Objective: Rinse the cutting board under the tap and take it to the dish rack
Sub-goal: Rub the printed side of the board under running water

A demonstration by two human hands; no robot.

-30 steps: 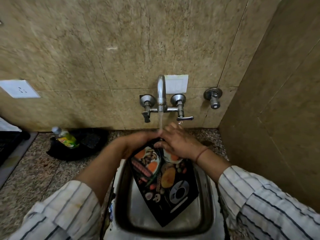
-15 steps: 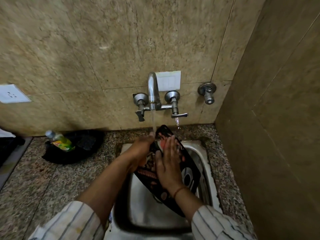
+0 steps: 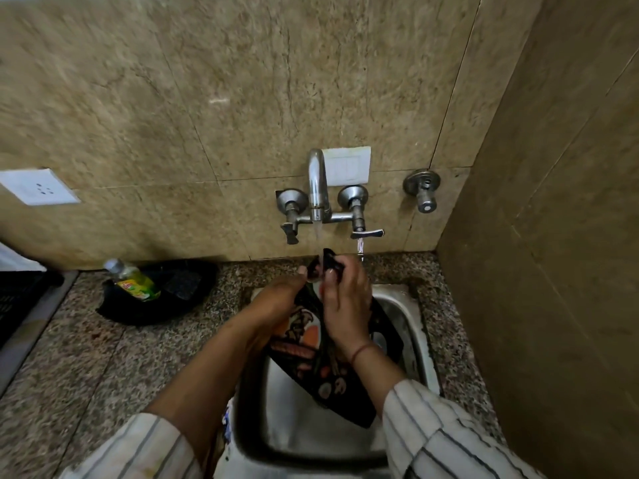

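The black cutting board (image 3: pixel 313 364), printed with food pictures, stands tilted over the steel sink (image 3: pixel 408 305), its top corner under the running tap (image 3: pixel 317 188). My left hand (image 3: pixel 280 302) grips the board's left edge near the top. My right hand (image 3: pixel 345 302) lies on the board's face, fingers curled over its upper corner where the water lands. The board's lower corner points down into the basin. No dish rack is in sight.
A black pan (image 3: pixel 162 295) with a green bottle of dish liquid (image 3: pixel 133 280) in it sits on the granite counter (image 3: pixel 86 368) to the left. A tiled side wall (image 3: pixel 553 271) stands close on the right. A black crate edge (image 3: pixel 20 295) shows far left.
The board has turned from lying flat-faced towards me to steeply edge-on. My right hand slid from its upper face to its top corner, and the view shifted so the sink sits further right.
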